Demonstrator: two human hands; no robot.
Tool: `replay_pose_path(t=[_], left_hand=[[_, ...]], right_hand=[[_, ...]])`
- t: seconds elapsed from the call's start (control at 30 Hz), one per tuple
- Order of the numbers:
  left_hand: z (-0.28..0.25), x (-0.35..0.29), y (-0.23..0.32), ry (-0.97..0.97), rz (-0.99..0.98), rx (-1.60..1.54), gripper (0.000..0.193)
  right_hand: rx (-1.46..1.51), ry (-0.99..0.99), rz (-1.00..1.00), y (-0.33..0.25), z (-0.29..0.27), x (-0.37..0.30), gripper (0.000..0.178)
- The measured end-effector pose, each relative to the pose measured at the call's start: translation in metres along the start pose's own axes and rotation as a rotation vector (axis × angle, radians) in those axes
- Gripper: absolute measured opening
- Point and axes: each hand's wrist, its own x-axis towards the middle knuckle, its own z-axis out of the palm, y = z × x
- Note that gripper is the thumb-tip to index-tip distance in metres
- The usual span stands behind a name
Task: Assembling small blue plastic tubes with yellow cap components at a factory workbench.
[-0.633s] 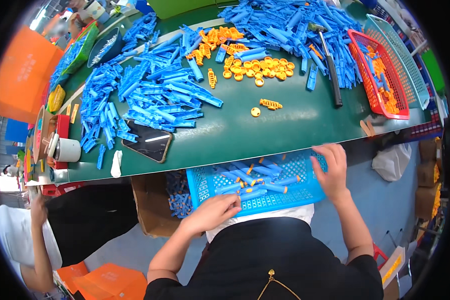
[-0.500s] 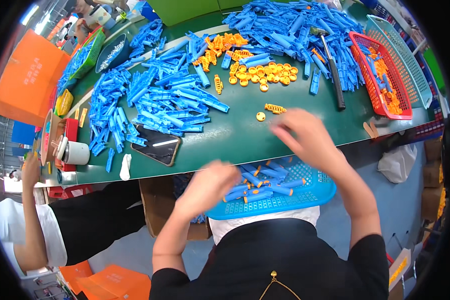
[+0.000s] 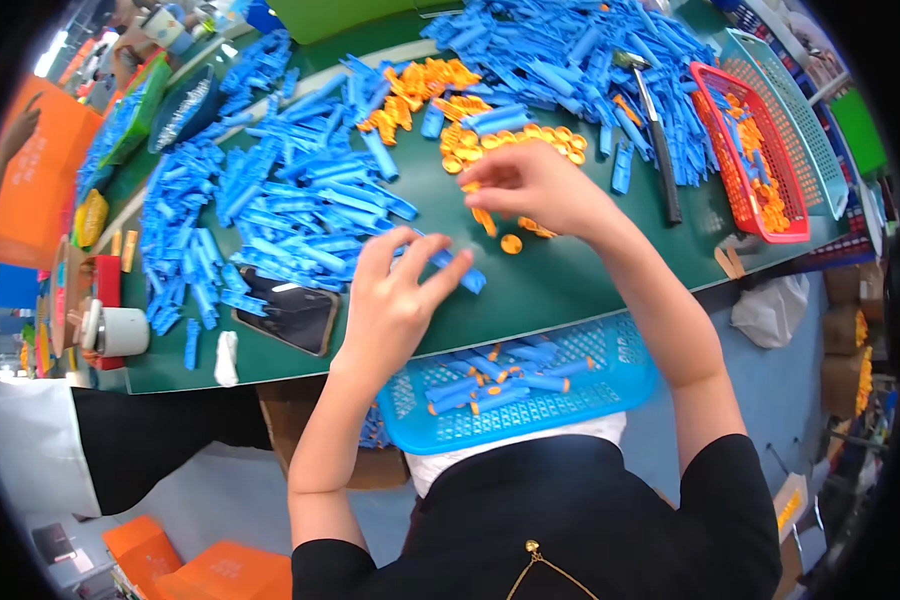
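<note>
My left hand [image 3: 395, 305] is over the table, thumb and forefinger around a long blue plastic piece [image 3: 474, 281] whose ends show beside the thumb. My right hand [image 3: 550, 190] is bent over the near edge of a group of round orange caps [image 3: 562, 136]. At its fingertips is a small ribbed orange piece [image 3: 484, 222], partly covered by the fingers. A single orange cap [image 3: 511, 244] lies just below that hand, and another ribbed orange piece [image 3: 538, 229] is half hidden under the wrist. On my lap, a blue basket [image 3: 440, 432] holds several blue tubes [image 3: 500, 398] with orange ends.
Heaps of blue pieces [image 3: 300, 200] cover the table's left and far side. A black-handled hammer [image 3: 664, 165] lies right of the caps, near a red basket [image 3: 785, 195]. A phone [image 3: 295, 315] and white mug [image 3: 122, 331] are at left. Another person's arm [image 3: 15, 135] shows far left.
My left hand has moved up from the basket onto the table and has a blue piece. My right hand has moved left and away to the caps. The whole view has shifted slightly.
</note>
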Motion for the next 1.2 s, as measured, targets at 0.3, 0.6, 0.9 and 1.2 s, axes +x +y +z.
replay_pose_path(t=[0.3,0.6,0.9,1.2], left_hand=[[0.011,-0.033,0.032,-0.061,-0.238,-0.441,0.061],[0.019,-0.028,0.034,-0.051,-0.374,-0.475,0.083],[0.025,-0.026,0.033,-0.005,-0.399,-0.539,0.084],[0.024,-0.026,0.034,0.006,-0.4,-0.512,0.084]], right_hand=[[-0.275,0.429,-0.164,0.03,0.035,-0.107,0.02],[-0.472,0.256,-0.301,0.029,0.034,-0.097,0.012],[-0.615,0.107,-0.42,0.006,0.059,-0.059,0.015],[-0.655,0.162,-0.407,0.008,0.066,-0.059,0.016]])
